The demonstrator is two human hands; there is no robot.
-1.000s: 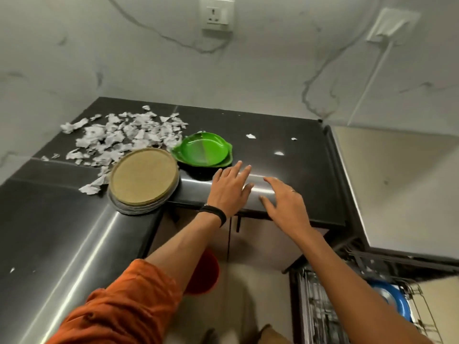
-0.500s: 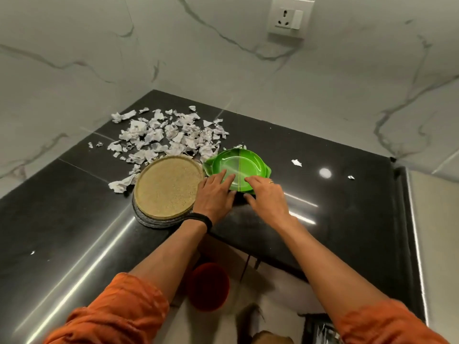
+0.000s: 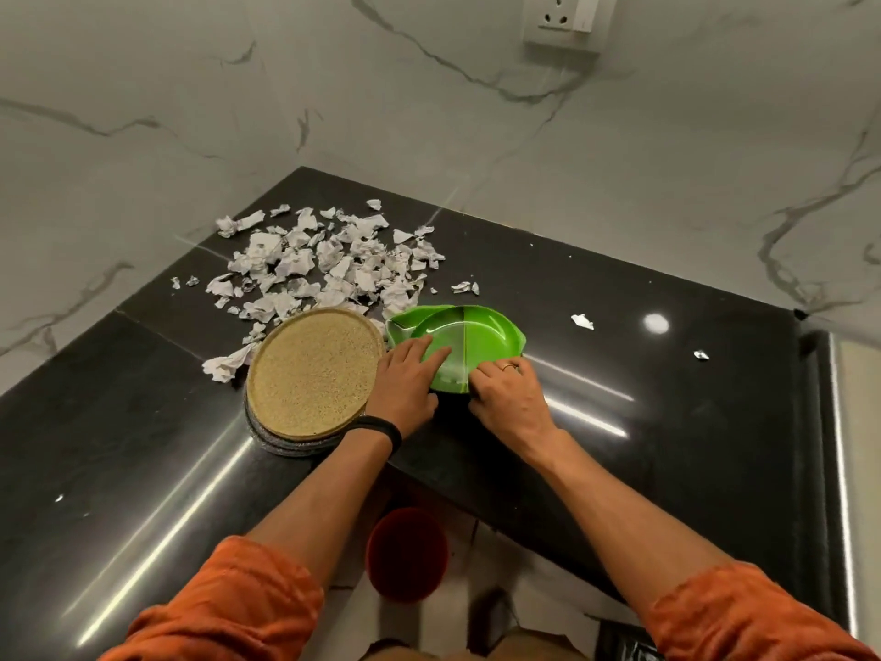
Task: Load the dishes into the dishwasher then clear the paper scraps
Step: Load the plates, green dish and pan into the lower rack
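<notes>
A green divided dish [image 3: 481, 331] sits on the black countertop [image 3: 691, 422], its near edge raised; a second green dish shows beneath it at the left. My left hand [image 3: 405, 379] lies with fingers on the near rim and the thumb at the edge below. My right hand [image 3: 510, 398] curls its fingers round the same near rim. Left of the hands stands a stack of round plates [image 3: 312, 369] with a tan one on top. A heap of torn paper scraps [image 3: 329, 264] covers the counter behind the plates.
Two loose scraps [image 3: 582, 322] [image 3: 701, 355] lie to the right of the dish. A red bin [image 3: 405, 551] stands on the floor under the counter edge. A marble wall with a socket [image 3: 562, 21] closes the back. A dark corner of the dishwasher [image 3: 624, 644] shows at the bottom.
Both hands moved from the counter's front edge onto the green dish, and its near edge is now lifted. The view swung left, away from the open dishwasher.
</notes>
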